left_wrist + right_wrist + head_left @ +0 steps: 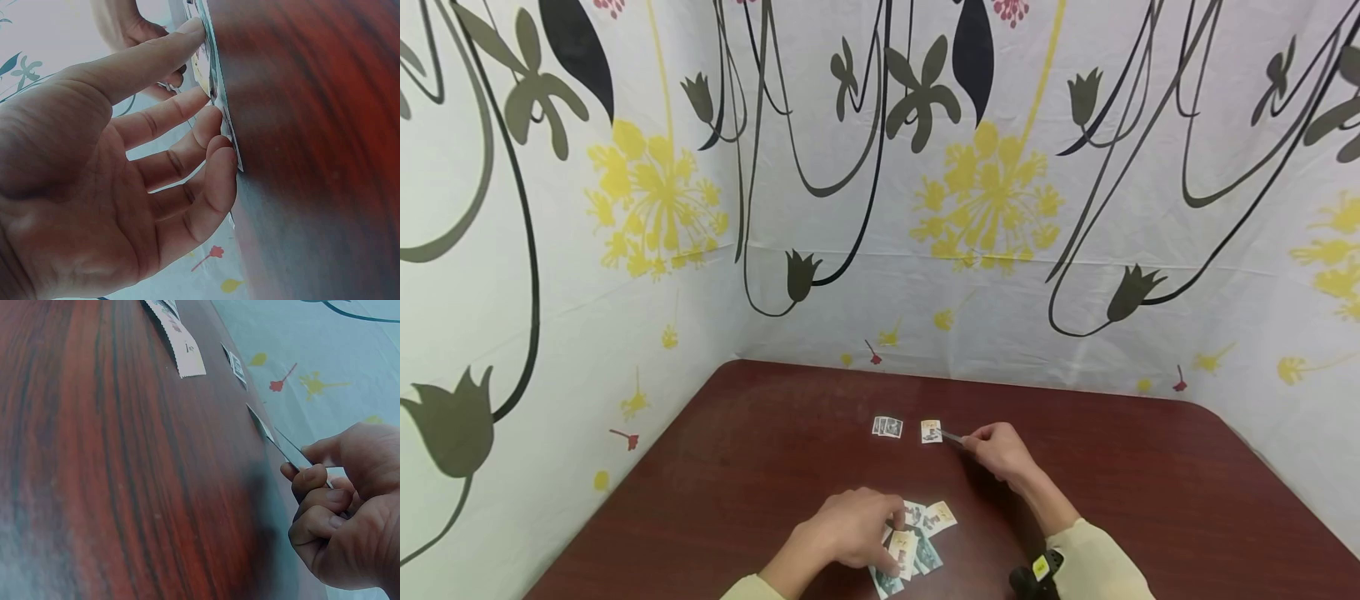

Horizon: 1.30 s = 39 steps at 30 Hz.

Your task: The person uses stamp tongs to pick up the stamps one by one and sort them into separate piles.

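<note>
My right hand pinches metal tweezers between thumb and fingers. Their tips reach the right edge of a small yellow-and-white stamp at the far part of the table; the right wrist view shows that stamp nearly edge-on. My left hand is spread over a loose pile of stamps nearer to me, thumb and fingertips at the stamps, fingers loosely bent. Some pile stamps are yellowish, others blue-green; the hand hides part of them. In the left wrist view the fingertips meet the stamps' edges.
A short overlapping row of dark grey stamps lies left of the single stamp. All rest on a dark red wooden table. A white patterned cloth hangs along the back and left edges. A black wrist device is on the right sleeve.
</note>
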{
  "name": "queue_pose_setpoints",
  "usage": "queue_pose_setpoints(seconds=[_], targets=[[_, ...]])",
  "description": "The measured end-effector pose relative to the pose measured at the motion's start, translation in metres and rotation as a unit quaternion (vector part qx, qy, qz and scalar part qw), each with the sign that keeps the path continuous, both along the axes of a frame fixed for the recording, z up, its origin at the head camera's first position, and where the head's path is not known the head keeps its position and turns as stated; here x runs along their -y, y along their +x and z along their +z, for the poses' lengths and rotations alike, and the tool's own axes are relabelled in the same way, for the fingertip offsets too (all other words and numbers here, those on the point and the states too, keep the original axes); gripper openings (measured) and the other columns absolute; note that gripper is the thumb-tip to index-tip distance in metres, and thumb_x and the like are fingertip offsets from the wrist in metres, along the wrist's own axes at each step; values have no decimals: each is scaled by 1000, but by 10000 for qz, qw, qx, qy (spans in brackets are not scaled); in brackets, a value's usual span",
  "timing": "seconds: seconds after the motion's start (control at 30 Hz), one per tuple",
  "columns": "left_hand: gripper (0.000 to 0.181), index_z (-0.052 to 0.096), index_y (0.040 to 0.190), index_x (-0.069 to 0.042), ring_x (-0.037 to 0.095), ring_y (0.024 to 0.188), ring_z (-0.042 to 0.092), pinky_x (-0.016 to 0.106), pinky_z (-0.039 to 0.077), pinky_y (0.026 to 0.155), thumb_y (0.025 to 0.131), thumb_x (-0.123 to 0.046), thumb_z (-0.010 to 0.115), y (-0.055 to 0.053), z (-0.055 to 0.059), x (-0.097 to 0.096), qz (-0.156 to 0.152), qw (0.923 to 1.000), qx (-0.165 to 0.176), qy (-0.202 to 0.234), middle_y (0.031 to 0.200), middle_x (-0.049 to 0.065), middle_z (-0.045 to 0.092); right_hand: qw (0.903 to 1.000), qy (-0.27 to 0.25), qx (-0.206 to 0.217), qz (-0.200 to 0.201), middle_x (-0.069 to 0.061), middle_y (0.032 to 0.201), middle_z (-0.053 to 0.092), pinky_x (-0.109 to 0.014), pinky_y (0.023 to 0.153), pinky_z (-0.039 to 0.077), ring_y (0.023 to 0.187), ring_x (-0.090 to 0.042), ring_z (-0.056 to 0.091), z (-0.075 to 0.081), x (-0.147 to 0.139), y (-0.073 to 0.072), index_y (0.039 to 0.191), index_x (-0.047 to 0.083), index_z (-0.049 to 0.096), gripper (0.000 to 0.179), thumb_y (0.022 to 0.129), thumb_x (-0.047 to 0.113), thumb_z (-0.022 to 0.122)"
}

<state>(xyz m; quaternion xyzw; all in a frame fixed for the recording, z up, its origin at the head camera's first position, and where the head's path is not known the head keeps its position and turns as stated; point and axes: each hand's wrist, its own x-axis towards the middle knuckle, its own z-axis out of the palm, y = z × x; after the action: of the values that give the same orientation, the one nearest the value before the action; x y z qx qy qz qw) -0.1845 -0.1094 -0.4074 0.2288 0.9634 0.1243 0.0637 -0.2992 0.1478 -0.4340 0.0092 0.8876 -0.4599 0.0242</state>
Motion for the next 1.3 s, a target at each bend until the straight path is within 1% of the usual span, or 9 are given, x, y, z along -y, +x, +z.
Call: queue_pose_setpoints(seconds=[0.27,0.43,0.63,0.7,0.9,1.17,1.3], targets=[[42,67,97,-32,8,83,61,34,48,66,69,-42,96,-1,-2,0,-12,9999,-86,-53,98,-17,70,9999,82,-25,-90,-1,63,55,-28,45,33,47,-13,38,0,-7,1,95,0,76,22,98,20,68],[42,67,97,-32,9,83,61,34,48,66,68,-42,96,-1,-3,0,-21,9999,-118,-59,97,-17,69,9995,202,-148,-177,-1,63,55,-30,46,35,50,-15,43,1,-10,3,93,0,76,22,97,21,69],[42,66,97,-32,8,82,60,34,48,66,69,-41,96,0,-3,0,-33,9999,-108,-46,96,-16,69,9988,353,-322,-131,-1,68,55,-31,56,40,63,-17,49,4,-12,8,91,1,77,21,98,20,69],[42,66,97,-32,8,82,60,34,48,66,69,-41,95,0,-3,0,-33,9999,-103,-40,96,-16,69,9986,399,-342,-88,-2,72,56,-31,60,41,67,-18,51,5,-13,11,93,1,78,21,98,20,69],[42,66,98,-32,8,82,60,34,48,66,69,-41,96,0,-3,0,-22,10000,-66,-15,96,-16,70,9981,449,-412,100,-5,82,61,-33,65,42,76,-19,53,8,-16,18,98,2,79,21,98,20,71],[42,66,98,-31,8,83,61,33,48,67,69,-41,95,0,-2,-1,-42,10000,-57,-3,97,-15,70,9977,225,-491,400,-4,80,65,-33,65,44,72,-18,55,8,-13,32,99,3,79,18,98,18,71],[42,67,99,-31,9,84,62,34,48,66,70,-42,95,-2,-4,0,-41,10000,-68,21,96,-16,70,9961,110,-566,674,-4,78,65,-32,63,45,70,-17,55,8,-10,39,99,3,79,17,99,18,70]])
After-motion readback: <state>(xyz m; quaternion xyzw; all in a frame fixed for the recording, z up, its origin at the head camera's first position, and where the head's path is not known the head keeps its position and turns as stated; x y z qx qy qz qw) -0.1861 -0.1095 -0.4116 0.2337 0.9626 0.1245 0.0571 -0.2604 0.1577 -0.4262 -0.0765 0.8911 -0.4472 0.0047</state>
